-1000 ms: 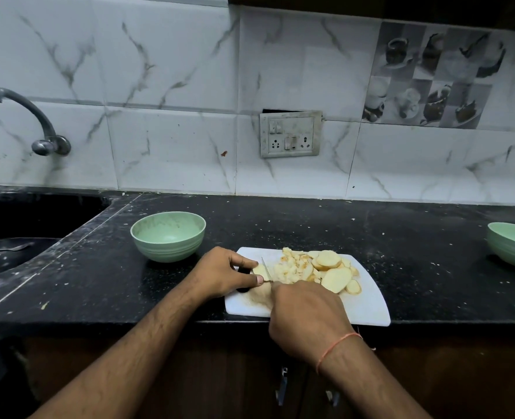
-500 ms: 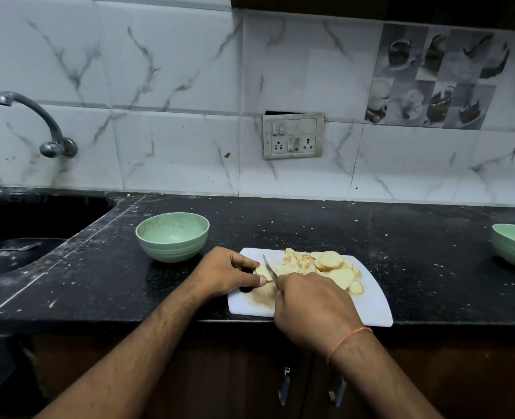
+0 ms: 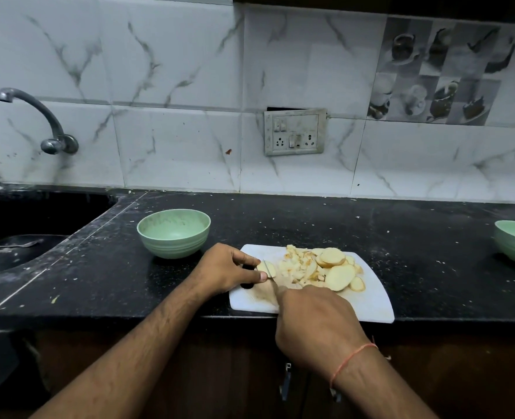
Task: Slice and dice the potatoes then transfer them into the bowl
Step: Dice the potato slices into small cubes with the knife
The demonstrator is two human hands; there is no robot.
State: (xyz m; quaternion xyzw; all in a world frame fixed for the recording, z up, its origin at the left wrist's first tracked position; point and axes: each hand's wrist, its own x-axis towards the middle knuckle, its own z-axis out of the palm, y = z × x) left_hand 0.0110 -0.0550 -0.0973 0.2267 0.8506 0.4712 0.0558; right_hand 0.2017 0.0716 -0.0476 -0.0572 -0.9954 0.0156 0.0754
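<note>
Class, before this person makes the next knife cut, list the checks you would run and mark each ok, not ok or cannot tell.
1. Left hand pinches the potato piece steady: ok.
2. Left thumb clear of the knife blade: not ok, it lies right beside the blade.
3. Right hand has a firm grip on the handle: cannot tell, the handle is hidden.
4. Cutting board fully on the counter: not ok, its near edge sits at the counter's lip.
5. Green bowl within reach, empty: ok.
</note>
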